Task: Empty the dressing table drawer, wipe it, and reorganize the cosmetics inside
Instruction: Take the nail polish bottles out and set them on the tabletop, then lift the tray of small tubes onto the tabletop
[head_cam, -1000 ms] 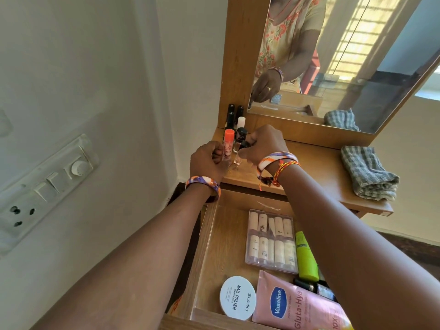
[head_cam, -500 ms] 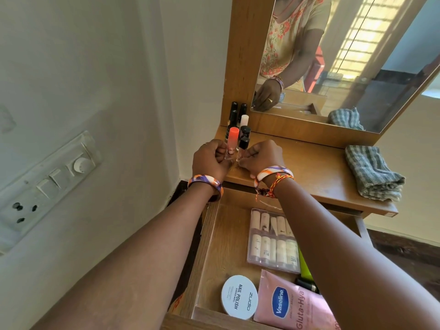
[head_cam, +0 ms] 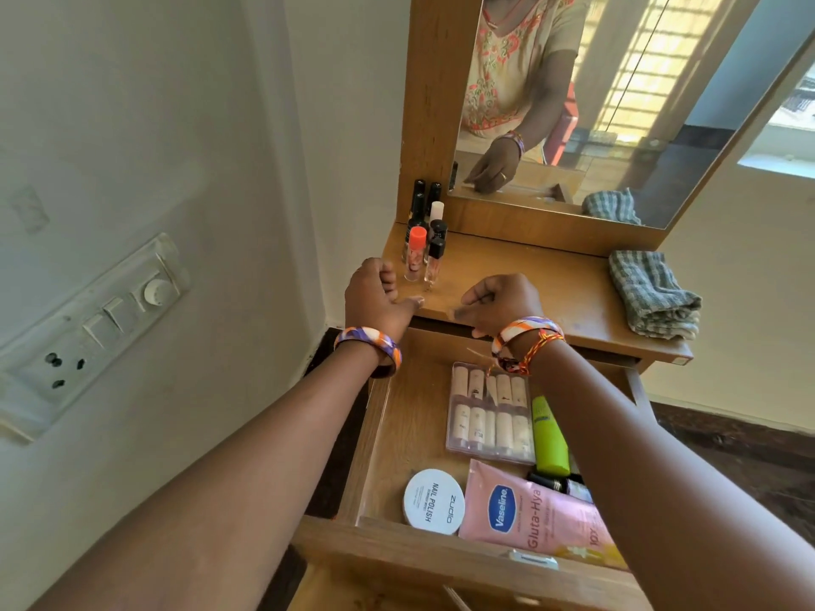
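Both loosely curled, empty, left hand (head_cam: 375,297) and right hand (head_cam: 500,304) flank the vials (head_cam: 423,262).

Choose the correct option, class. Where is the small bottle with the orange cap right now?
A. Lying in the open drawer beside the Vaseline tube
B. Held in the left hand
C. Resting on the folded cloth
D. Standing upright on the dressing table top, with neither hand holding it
D. The orange-capped bottle stands upright on the table top, clear of the left hand and right hand.
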